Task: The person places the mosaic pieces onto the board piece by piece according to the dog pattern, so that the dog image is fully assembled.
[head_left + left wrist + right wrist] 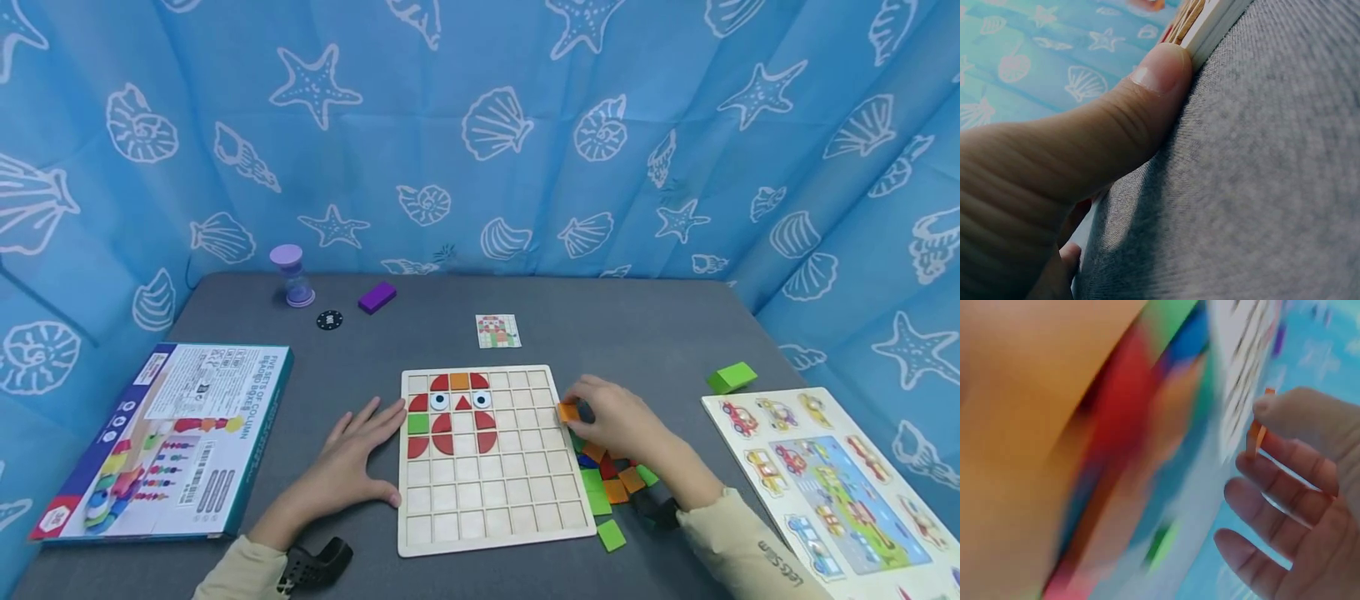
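A wooden grid board (517, 508) lies flat on the table, with red, green and orange tiles and two eye tiles set in its upper left squares. My left hand (348, 462) rests along the board's left edge, fingers spread; in the left wrist view the thumb (1163, 72) touches the board's side. Between thumb and fingers my right hand (618, 421) pinches an orange tile (568, 412), at the board's right edge. The right wrist view shows this orange tile (1257, 434) edge-on. Under and below the right hand lies a pile of loose tiles (615, 487), partly hidden by the wrist.
Behind the board lies a small pattern card (498, 331). A boxed toy (187, 442) is at left, a vehicle puzzle board (832, 492) at right with a green block (731, 377) behind it. A sand timer (292, 275), black disc (329, 320) and purple block (377, 297) stand at back left.
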Demonstrator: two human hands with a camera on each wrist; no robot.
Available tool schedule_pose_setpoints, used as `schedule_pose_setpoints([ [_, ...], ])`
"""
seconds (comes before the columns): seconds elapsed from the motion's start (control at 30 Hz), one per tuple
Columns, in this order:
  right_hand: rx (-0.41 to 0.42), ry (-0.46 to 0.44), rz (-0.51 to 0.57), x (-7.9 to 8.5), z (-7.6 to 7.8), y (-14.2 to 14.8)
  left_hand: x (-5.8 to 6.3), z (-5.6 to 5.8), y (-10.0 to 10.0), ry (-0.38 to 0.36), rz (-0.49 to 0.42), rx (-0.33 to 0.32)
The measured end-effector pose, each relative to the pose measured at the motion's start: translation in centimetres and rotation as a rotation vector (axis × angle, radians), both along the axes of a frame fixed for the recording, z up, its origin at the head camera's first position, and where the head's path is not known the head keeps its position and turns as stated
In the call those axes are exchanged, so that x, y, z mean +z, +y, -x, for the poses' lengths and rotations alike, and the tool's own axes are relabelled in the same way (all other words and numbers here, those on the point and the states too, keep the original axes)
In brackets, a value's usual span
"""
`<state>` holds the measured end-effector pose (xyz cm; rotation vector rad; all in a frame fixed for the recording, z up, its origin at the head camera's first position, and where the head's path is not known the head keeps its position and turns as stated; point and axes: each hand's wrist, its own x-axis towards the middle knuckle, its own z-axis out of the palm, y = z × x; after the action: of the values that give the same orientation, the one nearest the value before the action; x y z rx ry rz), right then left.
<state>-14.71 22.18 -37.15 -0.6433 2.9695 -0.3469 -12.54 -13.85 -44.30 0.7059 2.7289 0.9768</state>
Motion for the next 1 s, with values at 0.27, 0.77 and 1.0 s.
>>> schedule_pose_setpoints([
  [0.27, 0.161, 0.084, -0.004, 0.4, -0.9, -8.3, -0.1, 0.0, -0.2, 0.007, 0.006, -0.002],
  [0.77, 0.279, 0.089, -0.036, -0.9, -0.8, -11.9, 0.3, -0.1, 0.1, 0.003, -0.006, -0.009],
  [1.0, 0.242, 0.077, -0.011, -0.5, -0.9, -10.9, 0.1, 0.0, 0.0, -0.001, 0.008, -0.002],
])
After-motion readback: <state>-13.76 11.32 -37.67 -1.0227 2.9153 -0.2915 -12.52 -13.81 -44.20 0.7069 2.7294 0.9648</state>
